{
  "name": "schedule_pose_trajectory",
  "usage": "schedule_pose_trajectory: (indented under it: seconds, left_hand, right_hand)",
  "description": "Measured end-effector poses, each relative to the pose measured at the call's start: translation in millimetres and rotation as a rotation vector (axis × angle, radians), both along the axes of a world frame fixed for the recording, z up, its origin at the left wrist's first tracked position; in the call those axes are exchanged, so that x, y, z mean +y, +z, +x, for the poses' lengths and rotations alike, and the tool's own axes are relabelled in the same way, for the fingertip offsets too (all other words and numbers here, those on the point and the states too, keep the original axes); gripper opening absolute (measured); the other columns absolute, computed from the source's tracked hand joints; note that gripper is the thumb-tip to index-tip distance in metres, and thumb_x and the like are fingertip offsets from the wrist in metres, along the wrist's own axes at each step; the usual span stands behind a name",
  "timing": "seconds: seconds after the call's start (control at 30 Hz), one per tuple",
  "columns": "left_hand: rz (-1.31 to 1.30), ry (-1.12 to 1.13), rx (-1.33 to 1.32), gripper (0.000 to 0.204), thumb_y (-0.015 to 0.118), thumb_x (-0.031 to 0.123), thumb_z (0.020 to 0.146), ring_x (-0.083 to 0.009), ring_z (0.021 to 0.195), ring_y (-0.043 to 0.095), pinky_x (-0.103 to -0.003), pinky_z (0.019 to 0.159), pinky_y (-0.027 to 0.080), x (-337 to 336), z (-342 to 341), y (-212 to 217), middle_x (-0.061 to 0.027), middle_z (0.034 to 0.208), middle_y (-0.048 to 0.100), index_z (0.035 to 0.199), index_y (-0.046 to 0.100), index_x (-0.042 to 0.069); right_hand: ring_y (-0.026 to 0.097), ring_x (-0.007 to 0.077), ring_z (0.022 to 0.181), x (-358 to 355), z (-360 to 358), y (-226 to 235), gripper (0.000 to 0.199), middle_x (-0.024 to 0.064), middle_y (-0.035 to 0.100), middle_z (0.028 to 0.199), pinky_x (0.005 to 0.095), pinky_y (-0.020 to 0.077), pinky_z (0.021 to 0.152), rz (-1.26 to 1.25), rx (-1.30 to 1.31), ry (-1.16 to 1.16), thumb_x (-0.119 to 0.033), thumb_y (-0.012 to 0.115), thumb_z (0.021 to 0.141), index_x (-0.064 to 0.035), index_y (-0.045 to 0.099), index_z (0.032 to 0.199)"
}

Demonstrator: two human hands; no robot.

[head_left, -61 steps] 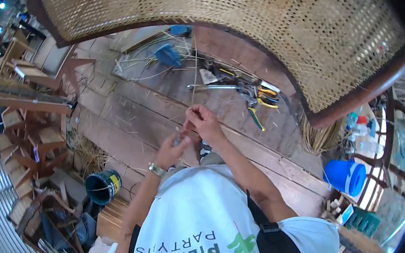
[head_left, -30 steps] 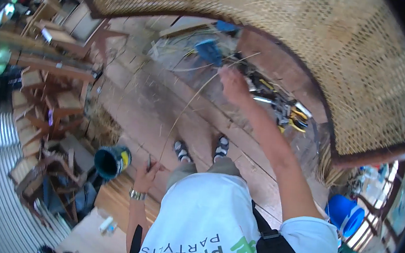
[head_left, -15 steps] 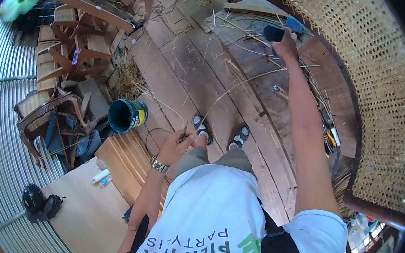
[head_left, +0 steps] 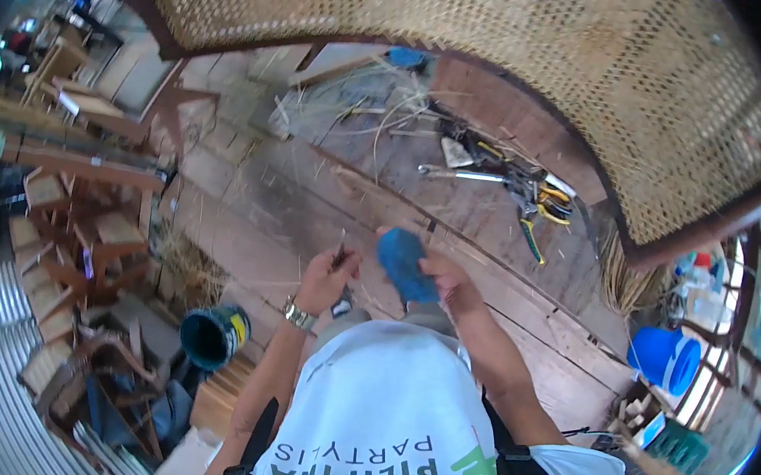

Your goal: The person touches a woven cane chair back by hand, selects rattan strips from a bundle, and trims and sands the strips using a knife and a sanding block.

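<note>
My right hand (head_left: pixel 457 290) grips a flat blue piece with a rounded edge (head_left: pixel 407 266), held in front of my waist; its exact kind does not show. To its left, my left hand (head_left: pixel 323 285), with a watch at the wrist, is closed around a thin, dark, pointed tool (head_left: pixel 340 250) whose tip sticks up past the fingers. The two hands are apart. Beyond them, a curved panel of woven cane (head_left: pixel 442 7) in a dark wooden frame arches across the far side and right.
Pliers with yellow handles (head_left: pixel 551 207) and other hand tools lie beyond my right hand, near loose cane strips (head_left: pixel 403 115). A dark green bucket (head_left: pixel 214 336) stands at left beside stacked wooden furniture parts (head_left: pixel 97 240). A blue bucket (head_left: pixel 664 360) is at right.
My right hand has drawn back from the far floor to my waist, bringing the blue piece. My view has turned right; the left hand keeps its pointed tool.
</note>
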State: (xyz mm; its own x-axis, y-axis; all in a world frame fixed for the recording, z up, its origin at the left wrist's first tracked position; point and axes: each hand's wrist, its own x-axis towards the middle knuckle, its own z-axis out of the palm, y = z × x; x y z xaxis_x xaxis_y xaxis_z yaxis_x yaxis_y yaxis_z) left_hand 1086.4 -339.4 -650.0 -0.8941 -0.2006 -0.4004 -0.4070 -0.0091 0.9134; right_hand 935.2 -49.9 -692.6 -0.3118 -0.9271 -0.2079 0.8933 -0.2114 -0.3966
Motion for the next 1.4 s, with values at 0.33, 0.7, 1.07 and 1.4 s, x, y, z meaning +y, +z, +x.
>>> schedule_pose_trajectory:
  seconds: [0.33,0.7,1.07,1.4]
  left_hand:
    - [0.222,0.115,-0.068,0.016,0.079,0.022,0.126,-0.0074,0.079,0.064,-0.032,0.069,0.052,-147,158,66,0.0056,0.094,0.073,0.123,0.083,0.007]
    - [0.394,0.477,-0.091,0.018,0.087,0.03,0.123,-0.0067,0.072,0.059,-0.029,0.063,0.044,-388,445,176,0.0068,0.093,0.071,0.123,0.082,0.012]
    - [-0.609,0.423,-0.386,0.032,0.09,0.031,0.114,-0.0245,0.097,0.091,-0.043,0.091,0.071,-421,508,-48,-0.0096,0.105,0.097,0.117,0.098,0.0]
    - [0.13,0.314,0.178,0.017,0.097,0.021,0.112,-0.0108,0.093,0.081,-0.031,0.082,0.063,-187,127,135,-0.0026,0.104,0.092,0.117,0.096,0.005]
  right_hand:
    - [0.082,0.0099,0.114,-238,148,32,0.037,-0.0005,0.094,0.129,0.0338,0.0695,0.103,0.596,0.785,-0.116,-0.021,0.095,0.119,-0.0065,0.091,0.153]
    - [0.087,0.0545,0.111,-113,-21,95,0.063,0.0337,0.089,0.116,0.0622,0.0656,0.1,1.897,1.381,-0.731,-0.057,0.089,0.116,0.0033,0.085,0.133]
    - [0.079,0.0238,0.128,-116,43,211,0.063,0.0054,0.083,0.144,0.0462,0.0645,0.116,0.834,0.816,-0.626,-0.017,0.107,0.105,-0.0059,0.077,0.159]
    - [0.081,0.0333,0.151,-180,236,64,0.092,0.0158,0.082,0.167,0.0551,0.0642,0.132,0.055,-0.011,0.087,-0.034,0.104,0.109,-0.0038,0.061,0.185]
